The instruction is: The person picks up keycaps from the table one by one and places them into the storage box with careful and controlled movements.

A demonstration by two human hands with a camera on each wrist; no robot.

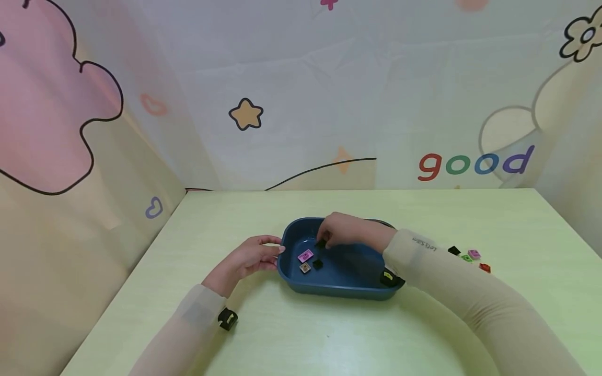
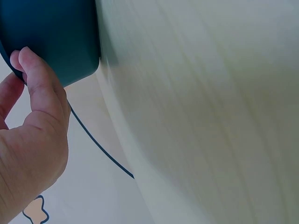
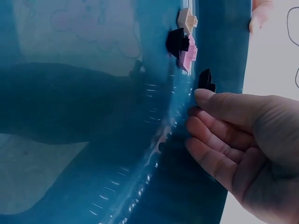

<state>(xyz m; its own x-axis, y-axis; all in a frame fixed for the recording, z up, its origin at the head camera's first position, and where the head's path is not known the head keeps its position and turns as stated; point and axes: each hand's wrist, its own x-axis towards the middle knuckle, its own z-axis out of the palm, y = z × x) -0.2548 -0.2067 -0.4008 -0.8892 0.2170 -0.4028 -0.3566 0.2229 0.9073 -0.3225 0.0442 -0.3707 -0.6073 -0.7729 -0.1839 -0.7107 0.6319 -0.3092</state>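
A dark blue oblong tub [image 1: 343, 294] stands on the table. At its left end my left hand [image 1: 254, 256] pinches the rim, and the left wrist view shows fingers [image 2: 44, 88] against the outer wall. My right hand [image 1: 339, 230] reaches into the tub. Between thumb and fingertips it pinches a small black brick [image 3: 204, 80], just above the tub floor. Near it in the tub lie a pink brick [image 1: 305, 255], a tan brick [image 1: 305, 268] and another black brick [image 1: 317, 264]. In the right wrist view, small stud-like bumps show on these bricks.
Right of the tub, partly beside the right sleeve, lie several loose bricks: a black one [image 1: 453, 250], a green one [image 1: 466, 258], a pink one [image 1: 474, 254] and a red one [image 1: 485, 268]. A printed cloth backdrop [image 1: 305, 130] hangs behind the light table [image 1: 291, 334].
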